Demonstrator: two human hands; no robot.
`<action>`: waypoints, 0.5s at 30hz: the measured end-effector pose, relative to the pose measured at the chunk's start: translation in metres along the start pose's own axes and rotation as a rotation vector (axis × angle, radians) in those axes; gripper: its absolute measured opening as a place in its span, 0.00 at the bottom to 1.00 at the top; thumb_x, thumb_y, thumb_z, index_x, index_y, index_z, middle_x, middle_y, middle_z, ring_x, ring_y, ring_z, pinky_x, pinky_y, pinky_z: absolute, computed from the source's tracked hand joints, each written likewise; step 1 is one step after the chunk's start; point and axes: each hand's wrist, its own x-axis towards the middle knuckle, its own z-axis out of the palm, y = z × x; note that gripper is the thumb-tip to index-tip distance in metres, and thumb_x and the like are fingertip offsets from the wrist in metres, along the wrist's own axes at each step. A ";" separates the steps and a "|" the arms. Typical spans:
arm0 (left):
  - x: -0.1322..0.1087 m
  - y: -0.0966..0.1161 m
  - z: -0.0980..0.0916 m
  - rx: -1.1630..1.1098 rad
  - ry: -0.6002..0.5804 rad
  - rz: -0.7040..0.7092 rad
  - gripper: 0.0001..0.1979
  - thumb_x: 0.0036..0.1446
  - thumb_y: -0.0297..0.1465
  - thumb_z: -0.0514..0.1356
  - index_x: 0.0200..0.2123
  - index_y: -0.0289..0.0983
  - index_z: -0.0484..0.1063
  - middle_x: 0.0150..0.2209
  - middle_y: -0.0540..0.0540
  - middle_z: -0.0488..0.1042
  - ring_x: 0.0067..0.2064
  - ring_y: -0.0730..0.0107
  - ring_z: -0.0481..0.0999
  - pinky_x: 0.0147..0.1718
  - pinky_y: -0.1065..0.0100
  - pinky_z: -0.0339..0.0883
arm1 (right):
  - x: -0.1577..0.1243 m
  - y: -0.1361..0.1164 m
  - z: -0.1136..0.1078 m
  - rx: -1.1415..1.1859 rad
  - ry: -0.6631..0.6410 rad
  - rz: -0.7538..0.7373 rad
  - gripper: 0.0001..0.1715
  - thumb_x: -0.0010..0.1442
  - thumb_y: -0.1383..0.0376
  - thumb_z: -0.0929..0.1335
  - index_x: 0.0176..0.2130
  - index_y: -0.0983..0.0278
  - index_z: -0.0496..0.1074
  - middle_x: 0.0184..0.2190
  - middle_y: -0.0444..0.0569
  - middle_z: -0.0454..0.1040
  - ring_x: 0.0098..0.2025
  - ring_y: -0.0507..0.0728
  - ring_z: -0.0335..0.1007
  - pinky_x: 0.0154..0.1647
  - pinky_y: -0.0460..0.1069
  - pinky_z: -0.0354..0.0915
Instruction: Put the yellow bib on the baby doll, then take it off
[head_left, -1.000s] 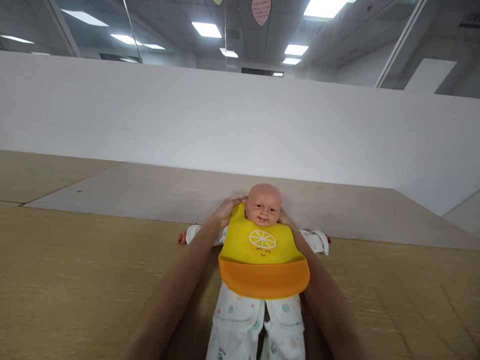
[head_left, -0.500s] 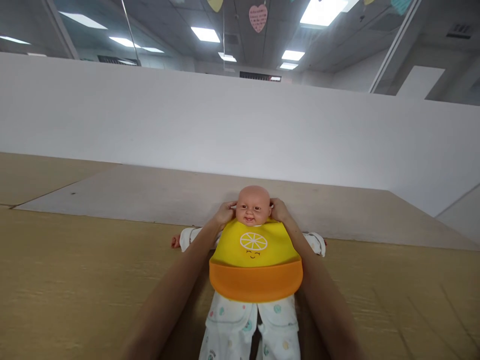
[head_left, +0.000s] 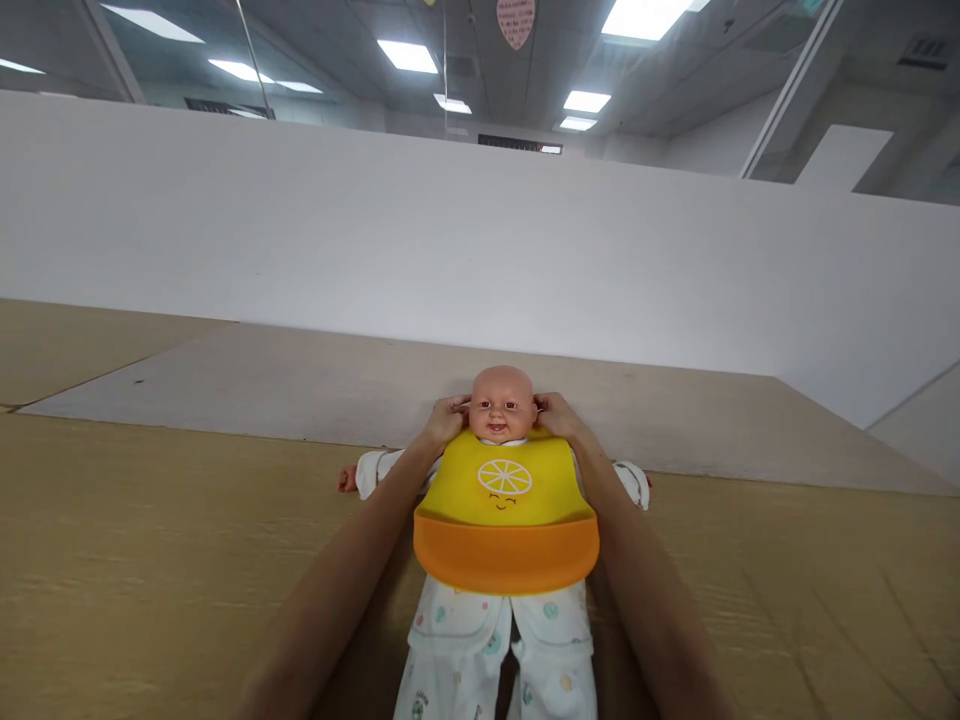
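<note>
A baby doll (head_left: 502, 402) lies on its back with its arms spread, dressed in a white patterned outfit (head_left: 457, 640). Across its chest is a yellow bib (head_left: 504, 505) with a white citrus slice, a smiling face and an orange pocket. My left hand (head_left: 448, 418) is curled beside the doll's head on the left, at one upper end of the bib. On the opposite side my right hand (head_left: 558, 414) is closed at the other upper end. The fingertips of both hands are partly hidden behind the head and neck.
The doll lies on a tan wooden-looking surface (head_left: 172, 540), its head over a paler strip (head_left: 337, 385). Beyond stands a white low wall (head_left: 450, 240) with glass above. A pink heart-shaped note (head_left: 516, 20) hangs at the top.
The doll's head sits slightly more upright, and white collar now shows under its chin. Both hands stay at the neck. The whole view has shifted slightly.
</note>
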 end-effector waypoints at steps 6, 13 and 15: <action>0.002 -0.003 0.000 0.052 0.006 -0.023 0.20 0.35 0.20 0.57 0.34 0.33 0.80 0.29 0.46 0.81 0.32 0.62 0.78 0.34 0.65 0.71 | 0.005 0.009 0.012 0.006 0.130 0.184 0.20 0.40 0.74 0.60 0.30 0.72 0.77 0.36 0.55 0.79 0.37 0.57 0.73 0.38 0.46 0.66; 0.002 -0.002 0.003 0.097 0.058 -0.021 0.21 0.35 0.18 0.53 0.32 0.33 0.80 0.30 0.46 0.82 0.38 0.61 0.79 0.45 0.63 0.71 | -0.002 0.005 0.014 0.119 0.105 0.248 0.16 0.42 0.73 0.63 0.31 0.71 0.76 0.38 0.55 0.79 0.38 0.58 0.74 0.40 0.47 0.68; 0.002 -0.001 0.004 0.099 0.067 -0.032 0.19 0.36 0.18 0.53 0.31 0.33 0.80 0.29 0.47 0.81 0.38 0.63 0.79 0.45 0.65 0.70 | -0.009 0.004 0.011 0.226 0.016 0.241 0.16 0.43 0.70 0.65 0.34 0.70 0.77 0.39 0.53 0.79 0.37 0.56 0.74 0.38 0.47 0.69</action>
